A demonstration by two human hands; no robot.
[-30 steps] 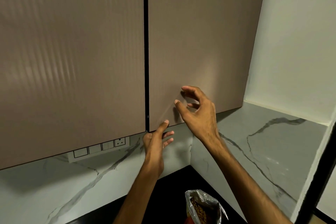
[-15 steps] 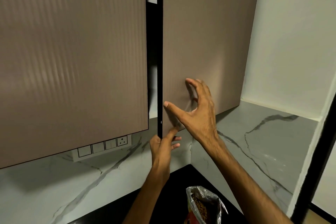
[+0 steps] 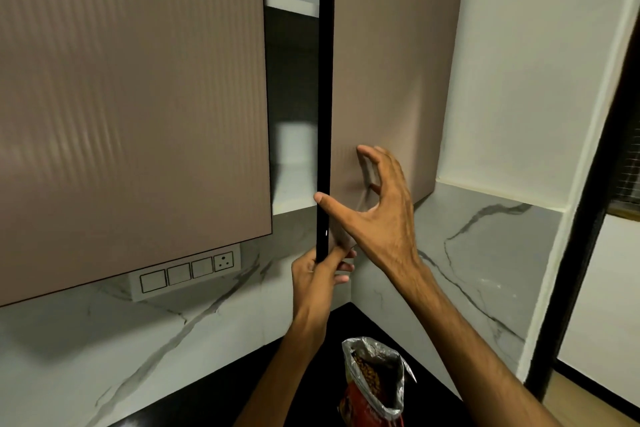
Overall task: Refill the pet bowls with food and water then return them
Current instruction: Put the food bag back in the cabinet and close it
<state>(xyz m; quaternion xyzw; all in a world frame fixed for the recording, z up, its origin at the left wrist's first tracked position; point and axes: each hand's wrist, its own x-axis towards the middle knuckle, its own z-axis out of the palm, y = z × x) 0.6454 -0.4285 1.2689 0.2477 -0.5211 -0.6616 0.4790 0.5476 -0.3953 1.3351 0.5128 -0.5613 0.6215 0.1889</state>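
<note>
Head view: right cabinet door point(image 3: 384, 80) now swung wider than half second ago, shelf point(image 3: 292, 5) showing in gap. My left hand point(image 3: 320, 274) pinches door's bottom corner; right hand point(image 3: 381, 215) spread, thumb on door edge. Open food bag point(image 3: 375, 381) waits on counter point(image 3: 311, 350) below. Bowls not in view. Likely opening cupboard to stow bag.

— Anything to read on that food bag point(image 3: 372, 381) below the hands?
— No. The red print is too small and crumpled. Nothing legible on the switch plate point(image 3: 188, 269) left of the fingers either.
</note>
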